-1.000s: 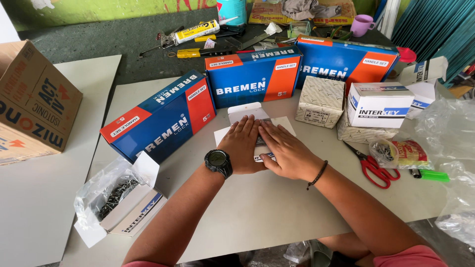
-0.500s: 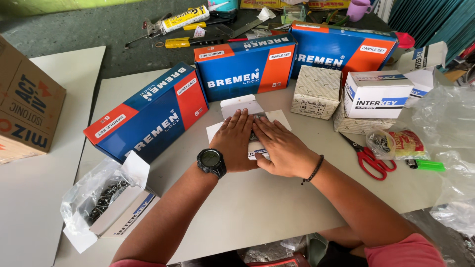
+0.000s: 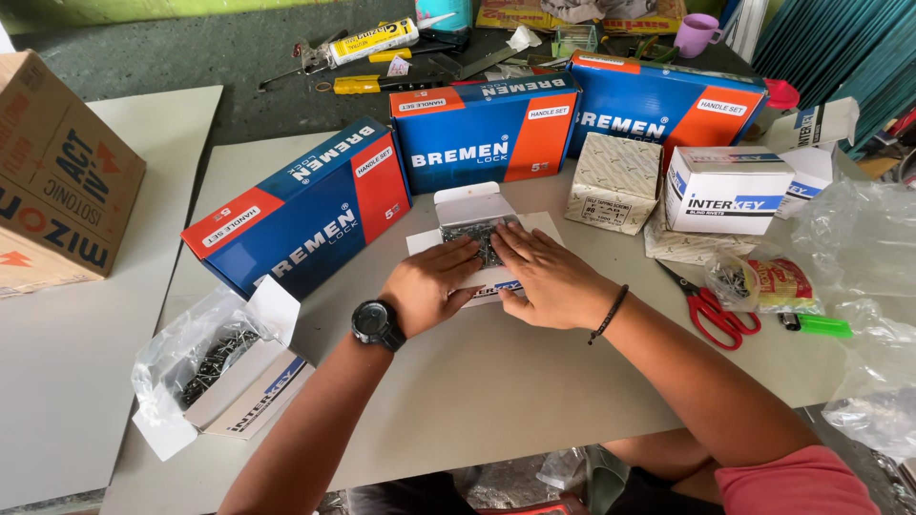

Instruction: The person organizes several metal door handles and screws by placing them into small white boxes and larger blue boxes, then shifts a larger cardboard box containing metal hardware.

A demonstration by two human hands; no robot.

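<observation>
A small open white box [image 3: 474, 212] full of grey metal fasteners lies on the grey table [image 3: 496, 381], its lid flap standing up toward the back. My left hand [image 3: 431, 283], with a black wristwatch, lies flat on the box's near left side. My right hand [image 3: 549, 277], with a thin black bracelet, rests flat on its near right side, fingertips touching the fasteners. Both hands press down on the box side by side.
Three long blue-and-orange boxes [image 3: 310, 208] [image 3: 485, 133] [image 3: 663, 105] stand in an arc behind. A second open box of fasteners in plastic [image 3: 221, 364] lies at left, a brown carton [image 3: 57, 176] beyond. Right: patterned box [image 3: 614, 181], white box [image 3: 727, 189], red scissors [image 3: 711, 310], plastic bags [image 3: 863, 248].
My hands have slid toward me off the box top, uncovering the fasteners inside. The lid flap now stands in plain sight.
</observation>
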